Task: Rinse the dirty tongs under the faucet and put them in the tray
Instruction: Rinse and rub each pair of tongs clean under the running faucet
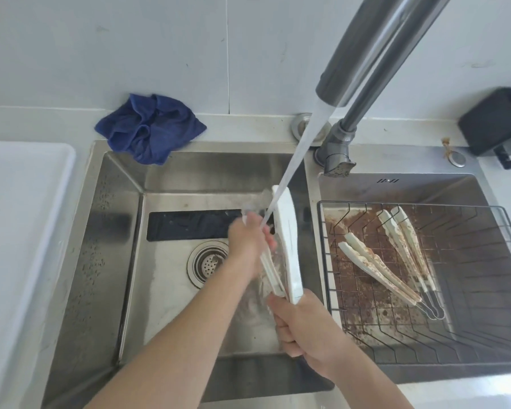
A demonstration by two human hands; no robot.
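Tongs (288,243) are what I am rinsing, a white pair held over the left basin of the sink (121,261), tips up and away from me, hinge end down in my grip.

Going from the left: a white tray (24,219) lies on the counter just beside the sink, and I judge that is where the clean pair goes. A crumpled blue cloth (149,128) hangs over the basin's back rim. Below it sits the drain (208,262).

My left hand (248,246) is curled around the nearer arm of the tongs, fingers rubbing it where the water lands. The stream from the faucet (375,45) falls slantwise and strikes right there. My right hand (304,326) is closed tight on the hinge end, holding the pair steady.

They look light and stiff, likely plastic, and wet they will be slick, so I judge the narrow hinge end the safest place to grip; the broad arms would slide between my fingers.

Further right, a wire rack (484,290) fills the other basin, and two more dirty tongs (396,261), speckled brown, lie in it waiting.
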